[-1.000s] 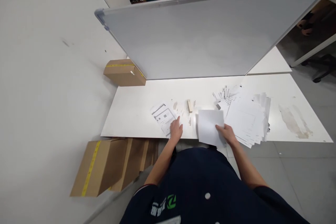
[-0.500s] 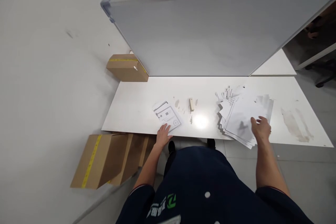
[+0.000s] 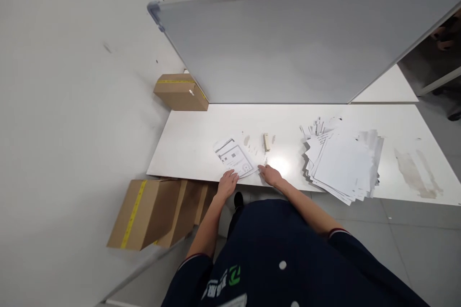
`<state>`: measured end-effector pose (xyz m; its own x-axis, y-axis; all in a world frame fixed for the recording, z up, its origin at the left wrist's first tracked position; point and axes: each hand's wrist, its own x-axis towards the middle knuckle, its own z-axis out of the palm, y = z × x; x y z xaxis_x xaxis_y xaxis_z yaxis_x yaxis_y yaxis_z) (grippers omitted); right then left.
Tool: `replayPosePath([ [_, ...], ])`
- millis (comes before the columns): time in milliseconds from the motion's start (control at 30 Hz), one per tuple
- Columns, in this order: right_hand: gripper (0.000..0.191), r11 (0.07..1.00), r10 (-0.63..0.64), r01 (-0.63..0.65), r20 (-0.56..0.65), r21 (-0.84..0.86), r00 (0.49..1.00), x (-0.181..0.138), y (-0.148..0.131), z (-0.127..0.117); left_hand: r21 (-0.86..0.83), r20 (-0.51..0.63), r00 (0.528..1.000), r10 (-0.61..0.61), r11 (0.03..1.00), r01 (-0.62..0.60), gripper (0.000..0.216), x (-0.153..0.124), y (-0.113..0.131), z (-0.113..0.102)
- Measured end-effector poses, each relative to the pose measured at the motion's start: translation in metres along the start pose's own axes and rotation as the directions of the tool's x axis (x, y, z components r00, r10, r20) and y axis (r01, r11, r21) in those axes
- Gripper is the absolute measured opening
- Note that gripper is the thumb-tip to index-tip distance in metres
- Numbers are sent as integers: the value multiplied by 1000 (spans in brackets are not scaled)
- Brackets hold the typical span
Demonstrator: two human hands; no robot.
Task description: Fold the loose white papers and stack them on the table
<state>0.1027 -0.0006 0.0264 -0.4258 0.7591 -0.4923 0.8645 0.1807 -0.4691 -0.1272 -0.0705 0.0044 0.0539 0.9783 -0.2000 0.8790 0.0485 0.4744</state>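
Note:
Several printed sheets (image 3: 235,157) lie overlapped and slanted on the white table. My left hand (image 3: 228,183) rests on their near edge, its fingers stretched out flat on the paper. At their right corner is my right hand (image 3: 270,175), with thumb and fingers pinched together on the paper's edge. A small cream stapler-like object (image 3: 266,142) lies just beyond the right hand. Farther right, a loose, fanned pile of white paper (image 3: 340,163) spreads over the table, its near corner jutting past the front edge.
A whiteboard (image 3: 273,53) stands across the table (image 3: 187,146) at the back. One cardboard box (image 3: 182,93) sits at the back left corner; more taped boxes (image 3: 144,216) stand below the left front edge. Stains mark the table's right end. A wall (image 3: 72,105) rises at left.
My right hand has moved left from the white paper pile to the printed sheets' right corner. My left hand stays at the sheets' near edge. The view has shifted slightly.

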Motion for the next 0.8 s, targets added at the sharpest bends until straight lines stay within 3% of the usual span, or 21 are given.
replayPosePath([
  [100, 41, 986, 14, -2, 67, -166, 998, 4, -1, 8, 14, -16, 1000, 11, 1000, -11, 35, 0, 0, 2],
  [267, 44, 964, 1, 15, 59, -267, 998, 2, 3, 11, 147, -18, 999, 50, 988, -47, 41, -3, -4, 10],
  [567, 44, 966, 12, 2, 52, -259, 999, 1, 3, 12, 388, 59, 983, 174, 903, -183, 40, 0, -2, 7],
  [800, 44, 972, 8, 4, 48, -234, 999, 2, 6, 14, 451, 62, 990, 123, 882, -138, 44, 2, 17, 8],
])
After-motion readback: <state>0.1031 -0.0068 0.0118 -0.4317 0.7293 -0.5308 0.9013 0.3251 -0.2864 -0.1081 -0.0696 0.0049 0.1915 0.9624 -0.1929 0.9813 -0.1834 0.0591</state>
